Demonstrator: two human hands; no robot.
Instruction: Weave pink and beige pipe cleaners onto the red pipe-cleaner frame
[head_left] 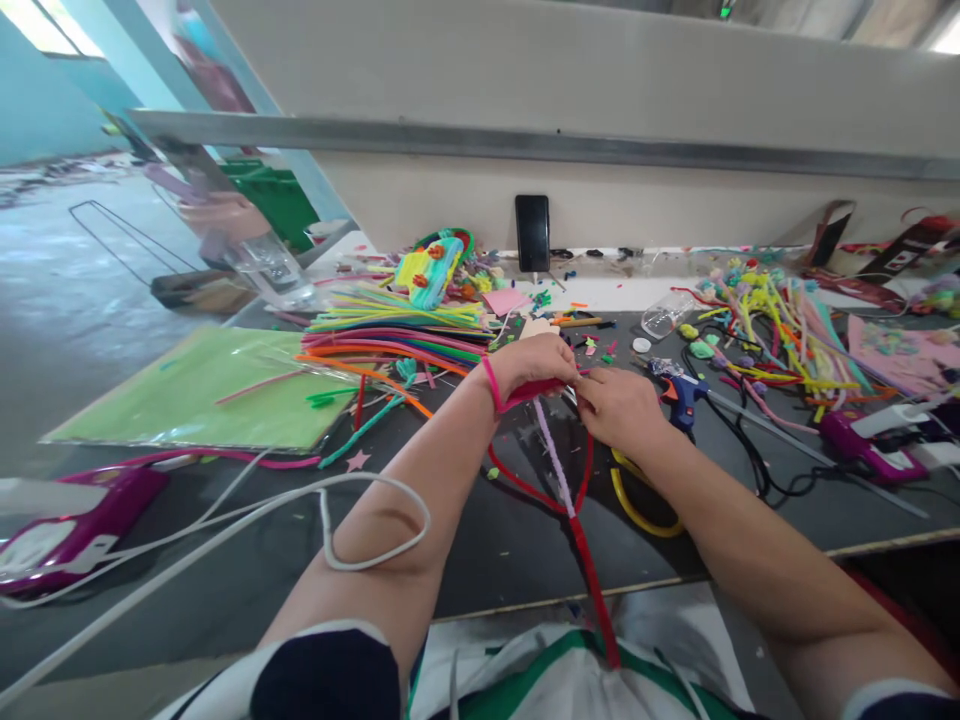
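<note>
My left hand [534, 362] is closed on a pink pipe cleaner [525, 393] that curls round the wrist. My right hand [619, 405] is closed beside it, its fingertips pinching the same pink piece where the two hands meet. A lilac pipe cleaner [553, 458] hangs down from the hands and joins a red pipe cleaner [592, 580] that runs towards my lap. A red loop [525, 488] lies on the dark table [495, 550] under the hands. A yellow ring [637, 510] lies by my right forearm.
A pile of coloured pipe cleaners [390, 335] lies to the left beside a green sheet [202, 390]. A blue glue gun [684, 393] lies right of my hands, a purple one [870, 450] farther right, another [75, 530] at the left with a white cord [330, 530]. A phone [532, 232] leans on the wall.
</note>
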